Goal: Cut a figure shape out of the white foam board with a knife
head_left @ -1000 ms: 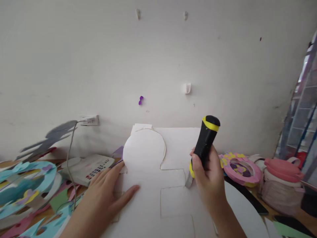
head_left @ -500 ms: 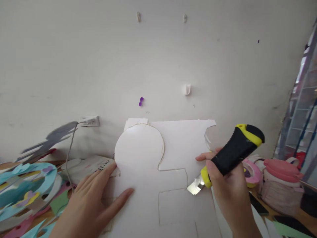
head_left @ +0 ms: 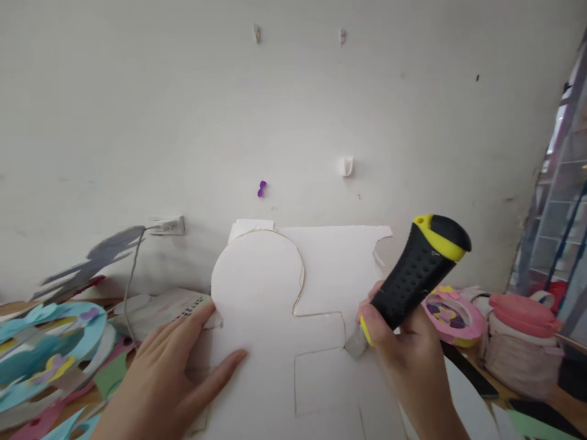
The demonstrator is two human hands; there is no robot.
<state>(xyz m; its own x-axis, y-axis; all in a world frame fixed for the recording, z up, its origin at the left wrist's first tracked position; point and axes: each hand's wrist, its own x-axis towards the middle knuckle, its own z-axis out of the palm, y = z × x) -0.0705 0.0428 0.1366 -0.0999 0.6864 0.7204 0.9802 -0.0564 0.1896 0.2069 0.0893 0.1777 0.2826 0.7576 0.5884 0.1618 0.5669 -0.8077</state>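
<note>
A white foam board [head_left: 257,379] lies in front of me, with a rounded head shape and stepped outlines cut or drawn in it. My left hand [head_left: 167,373] rests flat on its left side, thumb and fingers spread. In my right hand [head_left: 403,354] is a black and yellow utility knife [head_left: 408,275], handle tilted up to the right. Its short blade points down-left, with the tip at the corner of the stepped line. Part of the board's right side is hidden behind this hand.
Pastel paper cutouts [head_left: 50,354] crowd the left of the table. A grey cable runs from a wall socket [head_left: 169,225]. On the right sit a pink ring-shaped craft piece [head_left: 458,318], a pink container with a coral lid [head_left: 523,318] and a dark flat object [head_left: 470,370].
My right hand and the knife have shifted slightly left, and the handle stands steeper. The board's right part has moved slightly left. My left hand stays nearly in place.
</note>
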